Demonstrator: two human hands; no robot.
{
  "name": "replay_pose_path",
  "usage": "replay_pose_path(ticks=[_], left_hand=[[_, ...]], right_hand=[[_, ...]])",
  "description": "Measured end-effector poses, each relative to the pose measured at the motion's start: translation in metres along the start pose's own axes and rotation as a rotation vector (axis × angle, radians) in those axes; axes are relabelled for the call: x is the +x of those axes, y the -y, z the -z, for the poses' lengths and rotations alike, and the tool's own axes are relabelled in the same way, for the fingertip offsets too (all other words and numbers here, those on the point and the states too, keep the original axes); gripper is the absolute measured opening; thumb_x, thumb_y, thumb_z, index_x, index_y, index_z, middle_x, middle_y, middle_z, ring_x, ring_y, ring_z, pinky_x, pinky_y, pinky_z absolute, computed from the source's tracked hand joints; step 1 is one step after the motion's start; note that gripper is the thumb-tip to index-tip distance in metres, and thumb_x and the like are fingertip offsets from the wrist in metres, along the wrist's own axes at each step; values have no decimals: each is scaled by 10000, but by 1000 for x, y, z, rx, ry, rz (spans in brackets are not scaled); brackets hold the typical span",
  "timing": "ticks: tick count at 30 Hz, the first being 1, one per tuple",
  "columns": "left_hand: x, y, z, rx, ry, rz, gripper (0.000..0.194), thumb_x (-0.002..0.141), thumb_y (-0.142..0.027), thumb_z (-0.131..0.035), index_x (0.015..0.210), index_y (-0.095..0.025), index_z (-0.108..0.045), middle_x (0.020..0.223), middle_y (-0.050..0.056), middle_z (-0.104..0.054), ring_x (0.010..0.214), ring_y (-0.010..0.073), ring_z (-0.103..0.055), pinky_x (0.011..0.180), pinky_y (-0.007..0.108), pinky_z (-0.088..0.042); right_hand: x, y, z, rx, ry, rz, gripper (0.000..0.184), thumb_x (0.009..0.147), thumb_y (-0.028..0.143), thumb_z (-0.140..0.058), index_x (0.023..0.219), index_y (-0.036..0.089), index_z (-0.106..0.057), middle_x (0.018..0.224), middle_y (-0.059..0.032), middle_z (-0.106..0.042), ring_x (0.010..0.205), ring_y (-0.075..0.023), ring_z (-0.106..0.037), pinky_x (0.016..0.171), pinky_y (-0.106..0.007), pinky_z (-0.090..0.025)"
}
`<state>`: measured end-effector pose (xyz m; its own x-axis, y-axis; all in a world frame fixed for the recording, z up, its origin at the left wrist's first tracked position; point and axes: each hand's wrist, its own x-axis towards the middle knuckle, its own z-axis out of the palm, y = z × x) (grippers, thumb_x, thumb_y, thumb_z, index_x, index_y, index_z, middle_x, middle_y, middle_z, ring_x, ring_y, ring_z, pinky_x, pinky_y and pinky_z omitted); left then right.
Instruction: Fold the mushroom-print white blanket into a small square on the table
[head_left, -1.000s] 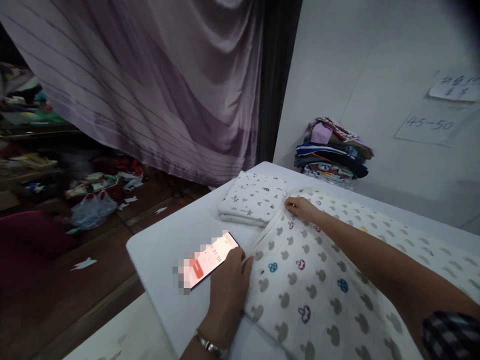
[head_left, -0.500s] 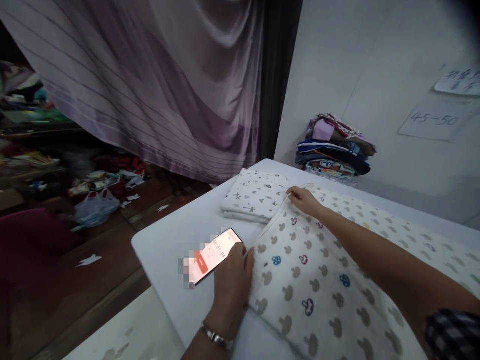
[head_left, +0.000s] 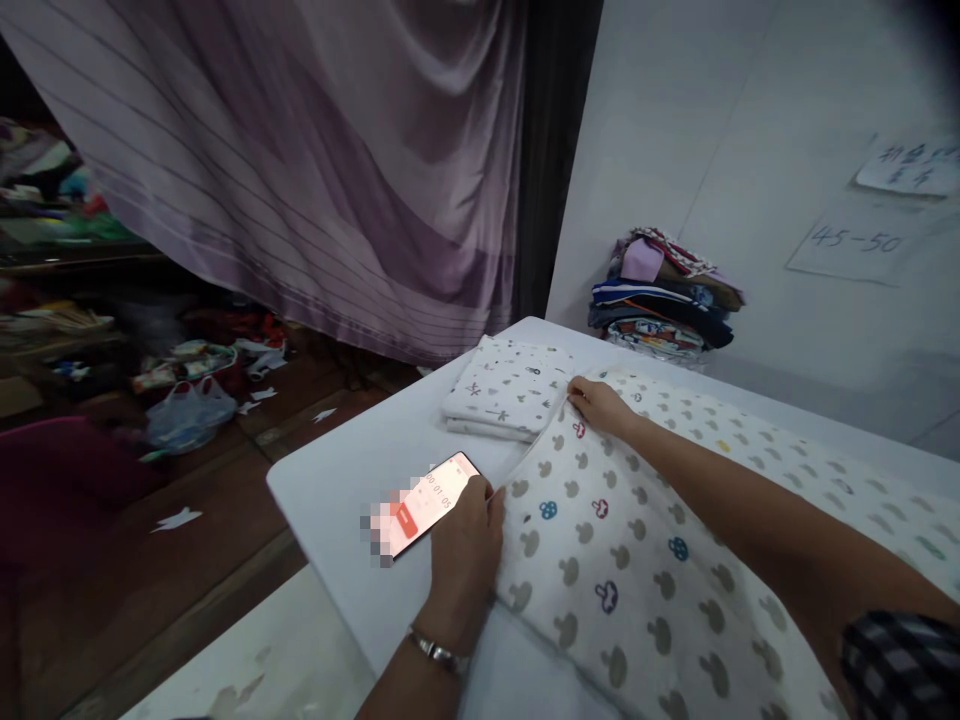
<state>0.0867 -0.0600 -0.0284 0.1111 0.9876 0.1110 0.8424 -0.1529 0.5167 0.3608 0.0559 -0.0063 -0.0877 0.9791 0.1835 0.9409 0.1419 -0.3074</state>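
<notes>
A white cloth printed with grey and coloured mushroom shapes [head_left: 645, 560] lies spread over the white table [head_left: 345, 480]. My left hand [head_left: 463, 548] pinches its near left edge, fingers closed on the fabric. My right hand [head_left: 598, 405] grips the far left corner of the same cloth, right beside a folded white cloth with small prints [head_left: 506, 390]. A phone with a lit screen [head_left: 424, 505] lies on the table just left of my left hand.
A stack of folded colourful clothes [head_left: 664, 295] stands against the white wall at the back of the table. A purple striped curtain [head_left: 315, 180] hangs at the left. Bags and scraps [head_left: 184, 410] litter the wooden floor beyond the table's left edge.
Both hands keep hold of the mushroom cloth's left edge. The edge has shifted slightly leftward, closer to the folded cloth. The view moved a little.
</notes>
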Motion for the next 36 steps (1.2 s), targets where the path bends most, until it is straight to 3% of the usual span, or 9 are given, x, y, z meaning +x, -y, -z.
replay_pose_path(ticks=[6, 10, 13, 17, 22, 28, 36], left_hand=[[0, -1, 1, 37, -16, -9, 191, 925, -329, -373, 771, -220, -406, 708, -7, -563, 628, 155, -543, 554, 254, -276], [-1, -2, 2, 65, -18, -23, 187, 919, -315, -378, 772, -214, -432, 734, 1, -574, 647, 156, -547, 557, 259, -278], [-1, -2, 2, 65, -22, -33, 183, 915, -312, -384, 779, -211, -453, 751, 8, -580, 654, 153, -541, 561, 262, -283], [-1, -1, 2, 43, -12, -44, 163, 904, -289, -393, 774, -212, -453, 767, 6, -579, 650, 145, -526, 567, 259, -289], [1, 2, 0, 0, -40, -57, 154, 898, -271, -389, 759, -216, -424, 758, -4, -561, 647, 142, -514, 581, 258, -306], [0, 2, -1, -34, -55, -61, 165, 897, -293, -386, 757, -220, -432, 751, -3, -564, 652, 151, -526, 580, 262, -318], [1, 1, 1, -44, 20, -2, 151, 893, -310, -393, 779, -227, -446, 771, -5, -591, 646, 153, -542, 587, 262, -325]], right_hand=[[7, 4, -10, -13, 16, -73, 117, 836, 210, -492, 915, 207, -578, 782, -51, -636, 707, -184, -539, 594, -253, -327], [1, 5, -14, 29, 14, -81, 242, 843, 209, -473, 1073, 208, -550, 845, -35, -657, 731, -167, -564, 631, -249, -364], [-10, 12, -21, 116, -70, -96, 300, 867, 289, -451, 1149, 208, -511, 885, -27, -652, 731, -155, -572, 659, -253, -396], [-20, 17, -37, 241, -207, -127, 302, 852, 381, -460, 1078, 199, -542, 945, -44, -630, 808, -172, -579, 718, -280, -437], [-16, -7, -41, 210, -222, -192, 301, 876, 306, -368, 1086, 191, -550, 1030, -45, -630, 931, -165, -579, 807, -281, -454], [1, -44, -33, 30, -149, -241, 337, 848, 191, -405, 1138, 146, -570, 1288, -129, -524, 1232, -231, -419, 1032, -365, -315], [43, -52, -47, -103, -42, -278, 377, 907, 261, -362, 1254, 173, -481, 1412, -133, -404, 1326, -268, -299, 1033, -481, -281]])
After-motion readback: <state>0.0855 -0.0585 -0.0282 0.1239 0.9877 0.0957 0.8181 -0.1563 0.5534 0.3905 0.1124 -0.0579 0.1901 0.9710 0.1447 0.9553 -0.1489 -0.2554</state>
